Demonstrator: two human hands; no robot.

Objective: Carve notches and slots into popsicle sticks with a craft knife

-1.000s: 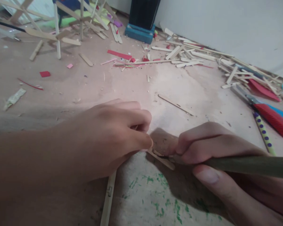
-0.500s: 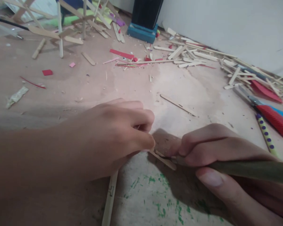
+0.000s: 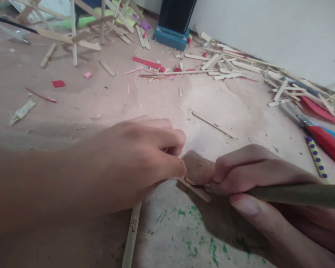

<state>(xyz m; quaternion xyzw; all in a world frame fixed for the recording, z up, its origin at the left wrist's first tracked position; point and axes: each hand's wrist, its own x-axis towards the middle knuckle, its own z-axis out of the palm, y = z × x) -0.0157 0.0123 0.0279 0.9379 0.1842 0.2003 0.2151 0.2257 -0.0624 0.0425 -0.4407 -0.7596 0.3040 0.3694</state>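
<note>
My left hand [image 3: 147, 156] is closed, its thumb and fingers pinching a wooden craft stick [image 3: 202, 194] down on the table. Most of that stick is hidden under the hand; its rounded end sticks out to the right. My right hand [image 3: 257, 175] grips a carving knife [image 3: 296, 195] with a thick dark green handle. The knife's thin dark tip touches the stick close to my left thumb. A second craft stick [image 3: 130, 242], with a small pencilled outline on it, runs out from below my left hand toward the front edge of the view.
A thin wooden sliver [image 3: 212, 124] lies beyond my hands. On the right are a red-handled utility knife [image 3: 328, 145] and a dotted yellow stick [image 3: 317, 158]. Piled craft sticks [image 3: 231, 67] line the wall; a stick structure [image 3: 74, 41] stands back left, beside a blue-based dark post [image 3: 170, 37].
The view has shifted slightly. The knife handle has tilted a little upward in my right hand, while its tip stays at the stick. My left hand keeps its hold.
</note>
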